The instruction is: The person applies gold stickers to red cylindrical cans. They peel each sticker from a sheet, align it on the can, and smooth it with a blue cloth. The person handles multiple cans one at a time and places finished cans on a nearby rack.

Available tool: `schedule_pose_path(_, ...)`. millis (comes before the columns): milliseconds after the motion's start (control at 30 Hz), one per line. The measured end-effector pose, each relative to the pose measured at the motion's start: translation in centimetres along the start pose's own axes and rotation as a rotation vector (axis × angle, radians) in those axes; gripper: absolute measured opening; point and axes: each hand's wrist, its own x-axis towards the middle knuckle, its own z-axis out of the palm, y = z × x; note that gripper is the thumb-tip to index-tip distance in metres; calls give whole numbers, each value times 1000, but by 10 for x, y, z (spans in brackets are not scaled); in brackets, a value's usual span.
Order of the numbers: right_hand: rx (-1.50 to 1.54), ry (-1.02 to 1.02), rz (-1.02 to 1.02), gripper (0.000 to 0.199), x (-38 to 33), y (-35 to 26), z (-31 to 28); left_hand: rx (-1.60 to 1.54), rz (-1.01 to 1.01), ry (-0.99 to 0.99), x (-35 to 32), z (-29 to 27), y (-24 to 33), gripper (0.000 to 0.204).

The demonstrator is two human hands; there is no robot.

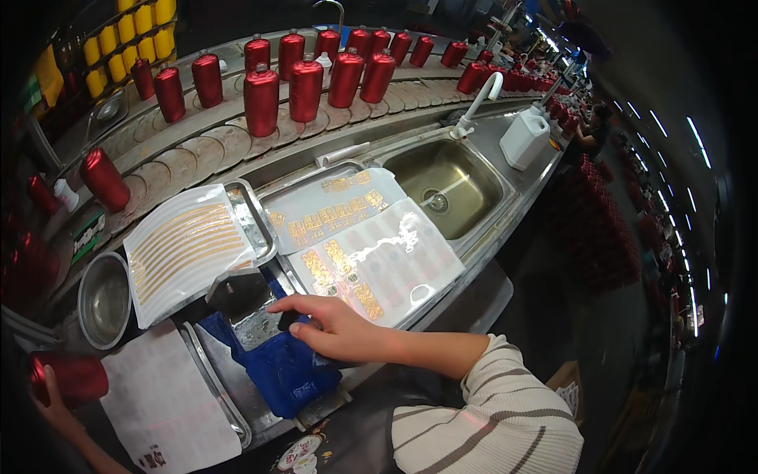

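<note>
Right fingers (pixel 294 306): stretched out flat, close together, tips pressing down on a small dark piece at the edge of the blue cloth; nothing clasped.
Right hand (pixel 335 330): palm down, lying across the blue cloth, forearm entering from the lower right in a striped cream sleeve (pixel 489 419).
Blue cloth (pixel 280 367): crumpled on the steel surface, directly under the right hand, with a shiny foil-like scrap (pixel 253 324) on its upper part.
Left fingers (pixel 49 387): wrapped around the base of a red bottle; only partly in view at the lower left edge.
Left hand (pixel 55 407): low at the left rim, gripping that bottle.
Red bottle (pixel 71 375): lying sideways in the left hand, beside the white sheet, at the far lower left.
White sheet (pixel 166 403): flat on the surface, between the held bottle and the blue cloth.
Gold label sheets (pixel 359 237): two glossy sheets of gold stickers, just beyond the right hand, partly overlapping.
Striped label sheet (pixel 185 249): white with curved gold strips, resting in a steel tray (pixel 257 217) left of the gold sheets.
Steel bowl (pixel 104 300): round, left of the striped sheet.
Sink (pixel 446 186): steel basin with a white tap (pixel 478 99), right of the sheets; white jug (pixel 523 138) beside it.
Conveyor (pixel 205 146): curved belt behind, carrying upright red bottles (pixel 304 83).
</note>
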Motion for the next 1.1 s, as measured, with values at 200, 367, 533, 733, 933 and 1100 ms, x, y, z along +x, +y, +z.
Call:
schedule_pose_path(200, 234, -471, -304, 122, 13, -17, 64, -1201, -413, -636, -137, 98, 243, 82)
schedule_pose_path(367, 279, -167, -281, 126, -38, -6, 52, -1347, -745, -771, -183, 162, 283, 54)
schedule_pose_path(533, -223, 55, -287, 115, -68, 11, 50, -1052, -760, -927, -215, 179, 304, 67)
schedule_pose_path(733, -370, 113, -218, 110, -80, 16, 49, -920, -678, -877, -227, 182, 307, 74)
schedule_pose_path(933, -436, 157, -261, 106, -70, 20, 50, -872, -654, -790, -226, 187, 306, 71)
schedule_pose_path(1100, -522, 159, -205, 106, -58, 25, 52, -773, -535, -776, -219, 206, 293, 74)
